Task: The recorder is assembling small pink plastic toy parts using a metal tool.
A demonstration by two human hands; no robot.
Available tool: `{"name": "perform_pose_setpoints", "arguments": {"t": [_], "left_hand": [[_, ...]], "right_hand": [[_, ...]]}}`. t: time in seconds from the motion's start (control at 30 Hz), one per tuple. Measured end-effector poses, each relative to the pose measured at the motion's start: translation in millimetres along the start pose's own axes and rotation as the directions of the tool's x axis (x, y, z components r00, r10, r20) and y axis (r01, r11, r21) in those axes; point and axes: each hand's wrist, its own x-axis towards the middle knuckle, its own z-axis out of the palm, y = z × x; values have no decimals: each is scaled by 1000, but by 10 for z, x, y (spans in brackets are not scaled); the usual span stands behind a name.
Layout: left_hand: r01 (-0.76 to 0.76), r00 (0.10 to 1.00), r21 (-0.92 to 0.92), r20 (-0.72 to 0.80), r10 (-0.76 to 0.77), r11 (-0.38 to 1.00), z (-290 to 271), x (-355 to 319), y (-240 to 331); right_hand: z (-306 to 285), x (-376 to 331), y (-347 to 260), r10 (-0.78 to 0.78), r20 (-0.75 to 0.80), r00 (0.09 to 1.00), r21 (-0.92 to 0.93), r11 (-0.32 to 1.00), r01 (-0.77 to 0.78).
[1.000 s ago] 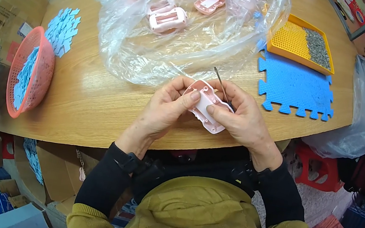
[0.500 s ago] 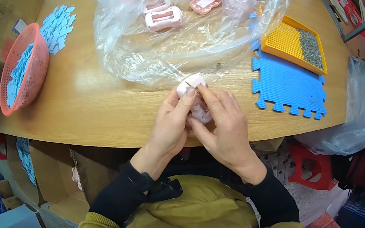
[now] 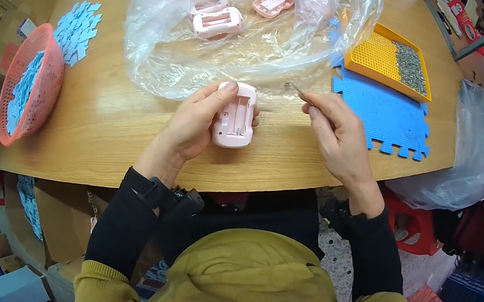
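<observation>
My left hand (image 3: 191,117) is closed round a pale pink plastic housing (image 3: 236,116) with an open battery compartment facing up. The thumb presses on its upper left corner. To the right, my right hand (image 3: 338,136) pinches a thin metal piece (image 3: 298,91), too small to name, just above the table. Beyond the hands, a clear plastic bag (image 3: 161,59) lies spread out with several more pink housings (image 3: 218,22) in and on it. Screws seem to fill part of a yellow tray (image 3: 362,59) at the right.
Under the tray lies a blue foam mat (image 3: 384,114). A pink perforated basket (image 3: 41,96) of blue strips stands at the left, beside a pile of blue pieces (image 3: 76,31). Cardboard boxes (image 3: 4,12) flank the table. A red stool (image 3: 412,229) stands below right.
My hands have moved apart. The left has gone left with the housing, its battery compartment now in view; the right has moved right, holding the thin metal piece.
</observation>
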Motion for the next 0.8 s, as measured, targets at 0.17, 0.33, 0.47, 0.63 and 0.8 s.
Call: {"name": "perform_pose_setpoints", "arguments": {"t": [0.17,0.33,0.47,0.63,0.8], "left_hand": [[23,999,-90,38,-20,996,54,-64,-62],[5,998,-255,55,9,967,90,-59,-176],[-16,1000,-250,2,17,968,124,-80,-236],[-18,1000,-205,-19,14,979,159,-103,-282],[-73,989,-26,-131,69,997,342,-87,-361]], "right_hand": [[207,88,-186,-3,186,983,67,998,-9],[362,41,-162,-139,52,989,-48,989,142],[347,-48,-195,-151,104,983,-327,928,177],[345,-99,-255,-199,122,972,-469,852,234],[395,-139,-223,-192,61,979,-558,807,193]]}}
